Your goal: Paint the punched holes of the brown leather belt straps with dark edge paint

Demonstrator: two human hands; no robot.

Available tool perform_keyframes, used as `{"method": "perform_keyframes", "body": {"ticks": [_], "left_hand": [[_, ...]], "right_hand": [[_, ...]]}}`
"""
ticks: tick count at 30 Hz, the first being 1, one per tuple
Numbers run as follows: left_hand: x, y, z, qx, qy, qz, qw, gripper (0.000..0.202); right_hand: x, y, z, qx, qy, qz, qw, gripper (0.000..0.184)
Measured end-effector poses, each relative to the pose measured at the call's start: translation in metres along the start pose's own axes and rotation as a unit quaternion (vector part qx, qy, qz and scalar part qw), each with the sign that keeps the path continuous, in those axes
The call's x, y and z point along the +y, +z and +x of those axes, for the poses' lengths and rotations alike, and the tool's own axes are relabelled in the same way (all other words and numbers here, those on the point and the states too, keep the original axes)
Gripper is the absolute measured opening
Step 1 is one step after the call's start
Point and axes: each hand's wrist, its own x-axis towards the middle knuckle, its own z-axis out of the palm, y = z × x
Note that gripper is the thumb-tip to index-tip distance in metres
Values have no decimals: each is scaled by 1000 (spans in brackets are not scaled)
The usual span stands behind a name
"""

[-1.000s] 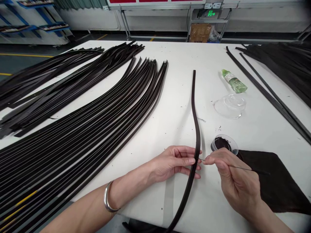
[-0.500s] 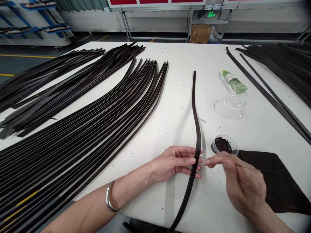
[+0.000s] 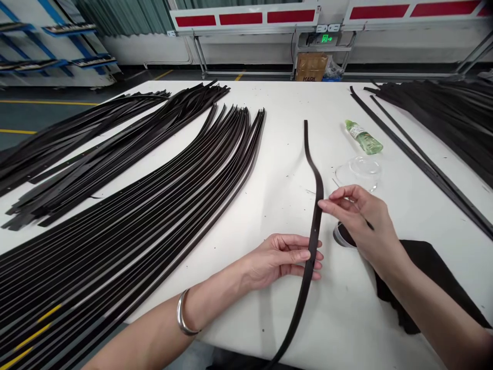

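Note:
A long dark leather strap [image 3: 313,169] stands on its edge across the white table [image 3: 277,149], running from the near edge toward the far side. My left hand [image 3: 283,258] pinches the strap between thumb and fingers near its lower part. Further up the strap, my right hand [image 3: 360,213] touches its right side with the fingertips and holds a thin stick whose tip shows past the hand. A small round dish of dark dye [image 3: 341,235] sits partly hidden under the right hand.
Many dark straps [image 3: 154,205] lie fanned over the left half of the table, and more straps [image 3: 435,118] at the far right. A green bottle [image 3: 362,137] and a clear lid [image 3: 358,168] lie beyond the hands. A dark cloth [image 3: 435,272] lies at the right.
My right hand has moved up along the strap, away from the left hand, and now covers the dye dish. The left hand keeps its grip in the same place.

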Motion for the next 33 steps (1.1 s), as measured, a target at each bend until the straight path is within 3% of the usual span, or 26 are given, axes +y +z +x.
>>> {"method": "perform_keyframes", "body": {"ticks": [5,10,13,16,20,25,33], "left_hand": [[-2,-1,1,29,-4,-1,1000,23],[-2,-2,3,70,-8,-13,997,26],[-1,-1,4,77,-16,-18,997,28],[0,0,3,89,-27,-11,996,25],[4,-1,3,81,-42,7,996,25],[7,-1,3,70,-42,27,996,23],[6,-1,4,76,-43,27,996,26]], "right_hand": [[11,-8,13,14,-50,-11,999,25],[22,-37,-11,52,-68,-26,996,37],[26,-59,-27,104,-57,-134,984,34],[31,-70,-35,105,-79,-235,963,38],[37,-65,-34,71,-126,-304,941,42],[43,-58,-31,50,-227,-351,907,31],[55,-55,-29,45,-283,-352,891,26]]}}
